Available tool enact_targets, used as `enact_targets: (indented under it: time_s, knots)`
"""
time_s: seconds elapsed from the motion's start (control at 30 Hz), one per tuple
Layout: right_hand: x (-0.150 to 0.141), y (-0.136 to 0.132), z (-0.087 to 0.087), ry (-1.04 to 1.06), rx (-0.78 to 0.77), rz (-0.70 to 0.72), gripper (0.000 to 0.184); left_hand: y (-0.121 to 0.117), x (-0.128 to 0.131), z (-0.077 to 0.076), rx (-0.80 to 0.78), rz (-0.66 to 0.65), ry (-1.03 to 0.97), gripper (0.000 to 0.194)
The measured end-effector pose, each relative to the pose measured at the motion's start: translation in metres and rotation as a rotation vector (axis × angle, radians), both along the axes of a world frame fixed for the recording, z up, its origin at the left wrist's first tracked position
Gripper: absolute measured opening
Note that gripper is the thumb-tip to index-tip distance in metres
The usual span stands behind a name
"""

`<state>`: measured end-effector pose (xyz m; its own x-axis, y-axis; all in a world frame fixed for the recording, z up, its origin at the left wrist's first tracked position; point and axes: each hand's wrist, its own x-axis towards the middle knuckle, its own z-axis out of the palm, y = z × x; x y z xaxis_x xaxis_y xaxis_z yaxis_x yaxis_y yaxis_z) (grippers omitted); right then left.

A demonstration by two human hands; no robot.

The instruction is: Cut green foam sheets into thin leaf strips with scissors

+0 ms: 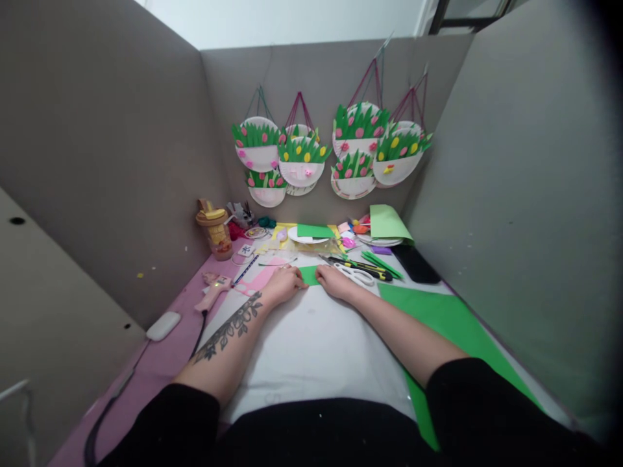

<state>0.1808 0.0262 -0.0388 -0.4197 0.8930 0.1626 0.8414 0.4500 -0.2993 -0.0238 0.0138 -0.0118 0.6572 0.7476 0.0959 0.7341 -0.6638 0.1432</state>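
A small piece of green paper (309,276) lies on the white sheet (316,350) in the middle of the table. My left hand (285,284) pinches its left side, thumb at the near edge. On its right side, the curled fingers of my right hand (333,281) press on the paper. Just beyond my right hand are white-handled scissors (359,275) and a yellow-and-black cutter (367,269). Narrow green strips (381,264) rest past them. To the left of my left hand is a pink paper piece (256,280) with cut-outs.
A pink glue gun (214,293) lies at left, near a drink cup (215,231) and a white case (163,326). A large green sheet (442,324) and a black phone (416,263) are at right. Paper-plate flower baskets (302,170) hang on the grey back panel (311,71).
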Motion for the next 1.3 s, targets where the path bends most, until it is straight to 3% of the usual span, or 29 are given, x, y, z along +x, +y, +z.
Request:
enact_targets:
  time_s: [0.2,0.33,0.5,0.73,0.93,1.13,1.3]
  knots:
    - [0.006,0.0,-0.005,0.088,0.13,0.303,0.03,-0.001,0.001,0.001,-0.007,0.033,0.002,0.029]
    - [0.006,-0.005,-0.002,0.035,0.177,0.38,0.024,-0.007,0.003,0.005,-0.034,0.07,0.012,0.029]
    - [0.013,-0.013,0.009,-0.092,0.157,0.319,0.025,-0.019,0.003,0.017,-0.052,0.131,0.047,0.029]
    - [0.029,-0.018,0.023,-0.255,0.073,0.16,0.021,-0.037,-0.008,0.041,-0.05,0.28,0.283,0.023]
    - [0.025,-0.02,0.033,-0.27,0.068,0.119,0.017,-0.035,-0.01,0.037,-0.036,0.287,0.296,0.024]
    - [0.025,-0.008,0.018,-0.12,0.121,-0.014,0.02,-0.02,-0.026,0.038,-0.01,0.46,0.209,0.025]
    - [0.032,0.0,0.002,0.126,0.209,-0.045,0.03,-0.007,-0.037,0.029,-0.021,0.455,0.004,0.032]
